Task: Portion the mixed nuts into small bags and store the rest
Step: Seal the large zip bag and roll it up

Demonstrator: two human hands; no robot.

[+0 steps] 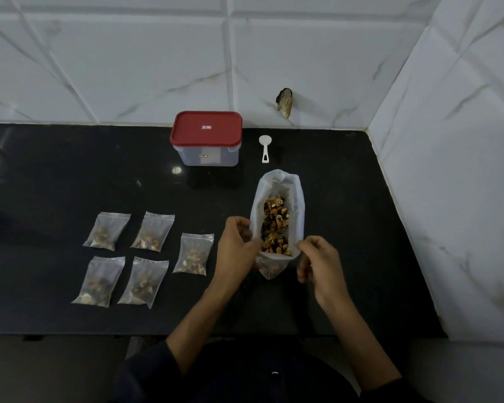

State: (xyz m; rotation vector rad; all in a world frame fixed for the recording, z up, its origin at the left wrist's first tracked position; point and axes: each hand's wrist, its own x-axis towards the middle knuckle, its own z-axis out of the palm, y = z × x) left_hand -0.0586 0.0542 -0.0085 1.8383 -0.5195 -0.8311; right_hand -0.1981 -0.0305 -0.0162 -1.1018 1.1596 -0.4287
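Head view, hands: your left hand (237, 248) and right hand (317, 261) each have a narrow grip pinching the big bag's (298, 207) rim.
Nuts: mixed nuts (275, 225) inside, on the bench (346, 228).
Risk: uneven pull could tip it and spill them.
Portions: five small bags (146, 257) lie left.
Storage: lidded container (206, 138) is still closed.

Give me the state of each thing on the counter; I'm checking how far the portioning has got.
Large bag: open at the mouth, mixed nuts inside, held at its near rim.
Five small bags: filled with nuts, lying flat.
Container: red lid on.
Scoop: lying unused, bowl looks empty.
Left hand: fingers grip the bag's rim.
Right hand: fingers pinch the bag's rim.
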